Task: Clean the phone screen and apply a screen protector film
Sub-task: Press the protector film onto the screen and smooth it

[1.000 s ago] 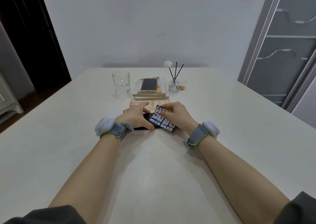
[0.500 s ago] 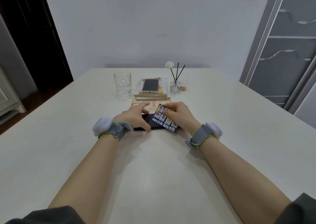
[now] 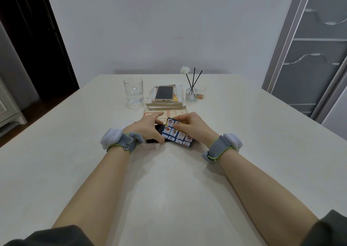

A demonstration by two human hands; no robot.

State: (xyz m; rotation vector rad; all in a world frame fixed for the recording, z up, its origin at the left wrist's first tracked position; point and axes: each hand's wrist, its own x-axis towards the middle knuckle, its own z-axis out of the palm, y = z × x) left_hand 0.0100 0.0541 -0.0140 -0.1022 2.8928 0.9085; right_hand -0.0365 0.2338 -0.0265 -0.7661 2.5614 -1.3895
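Note:
A dark phone (image 3: 157,128) lies flat on the pale table (image 3: 169,180), mostly covered by my hands. My left hand (image 3: 148,127) grips its left part, thumb on the near edge and fingers over the far edge. My right hand (image 3: 193,126) presses a blue card printed with small pictures (image 3: 176,133) onto the phone's right part, fingertips on the card's top. Whether a film sits under the card is hidden. Both wrists wear grey bands.
Behind my hands lies a cream packet with red print (image 3: 174,113). Further back stand a glass of water (image 3: 133,91), a gold phone (image 3: 164,93) on stacked books (image 3: 179,99), and a reed diffuser jar (image 3: 191,94). A grey cabinet (image 3: 315,58) stands at the right.
The picture card has shifted slightly left along the phone under my right hand. My left hand keeps its hold on the phone.

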